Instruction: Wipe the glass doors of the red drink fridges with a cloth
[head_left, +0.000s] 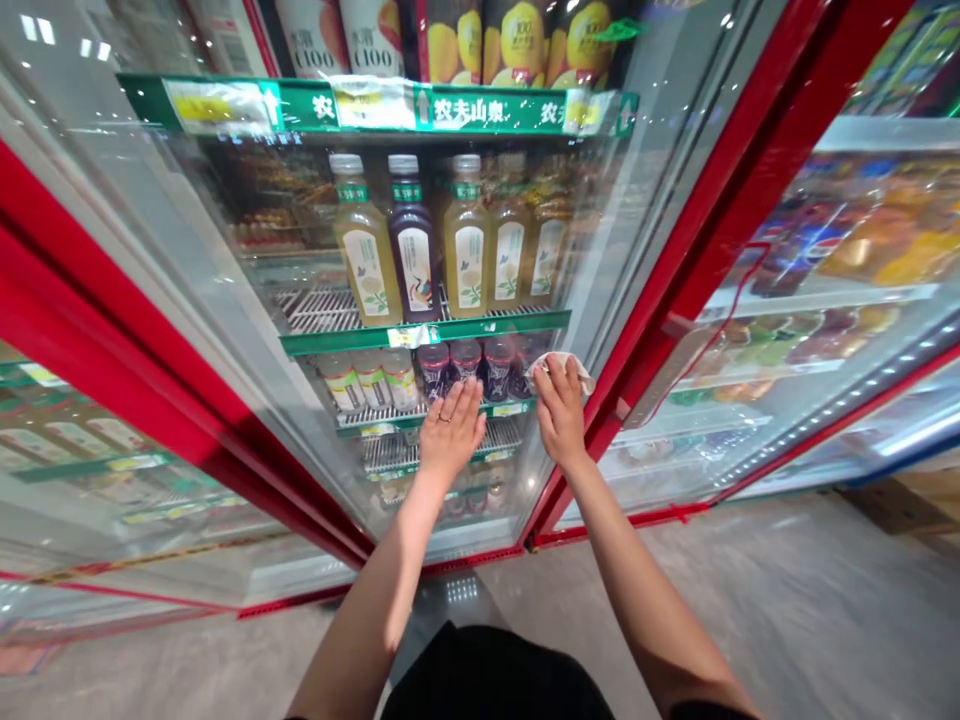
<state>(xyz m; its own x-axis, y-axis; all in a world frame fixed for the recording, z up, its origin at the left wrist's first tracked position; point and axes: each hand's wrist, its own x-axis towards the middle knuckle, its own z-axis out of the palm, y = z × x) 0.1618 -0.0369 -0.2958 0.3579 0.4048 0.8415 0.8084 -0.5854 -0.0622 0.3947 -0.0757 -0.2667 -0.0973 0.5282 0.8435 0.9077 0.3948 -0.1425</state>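
Cloth (pixel 587 380) under right hand (pixel 559 412), left hand (pixel 452 425) at glass door (pixel 589 250)

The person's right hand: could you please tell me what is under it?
A pale cloth is under the right hand, its edges showing. The cloth's covered middle, and whatever lies directly behind it, cannot be seen.

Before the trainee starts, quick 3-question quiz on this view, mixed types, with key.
1. Which hand is on the pale cloth?
2. True or false: a ring shows on the left hand.
3. The dark bottle between pale ones has a cap that is: a) red b) white c) black

Key: 1. The right hand. 2. True. 3. b
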